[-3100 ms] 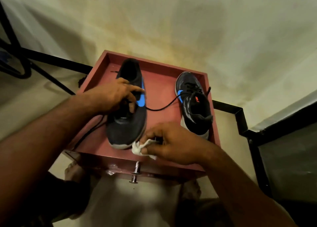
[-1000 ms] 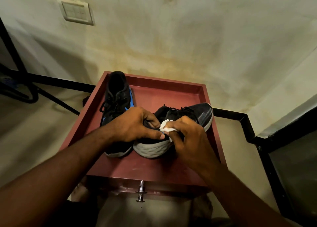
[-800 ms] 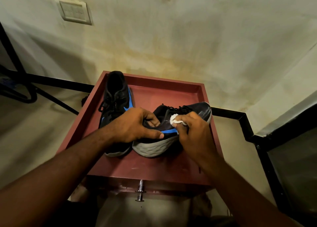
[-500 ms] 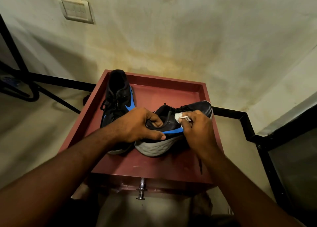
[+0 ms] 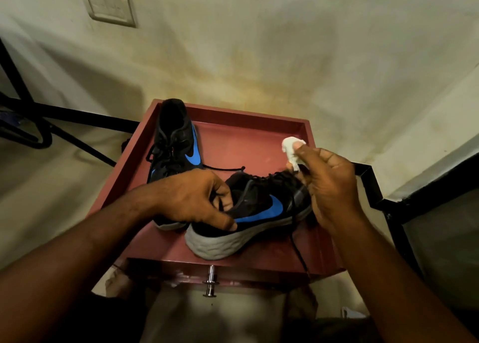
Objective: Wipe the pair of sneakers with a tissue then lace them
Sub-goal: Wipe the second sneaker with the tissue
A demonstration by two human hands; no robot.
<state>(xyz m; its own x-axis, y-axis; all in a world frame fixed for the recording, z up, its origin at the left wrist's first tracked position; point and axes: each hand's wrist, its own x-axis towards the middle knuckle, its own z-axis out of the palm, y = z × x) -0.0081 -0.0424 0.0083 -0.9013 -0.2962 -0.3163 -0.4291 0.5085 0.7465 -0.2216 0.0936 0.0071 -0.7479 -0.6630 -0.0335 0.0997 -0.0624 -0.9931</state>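
a stained cream wall (image 5: 285,44) with a switch plate (image 5: 110,7) rises behind a red drawer unit (image 5: 259,140)

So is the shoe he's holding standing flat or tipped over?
Tipped: the near sneaker leans on its side, grey sole facing the camera, steadied by the left hand.

1. Single head-worn wide-angle camera looks forward and steeply down, close over a red tray (image 5: 309,187) at centre frame.
2. Both forearms enter from 6 o'clock; a stained wall (image 5: 285,44) fills 12 o'clock.
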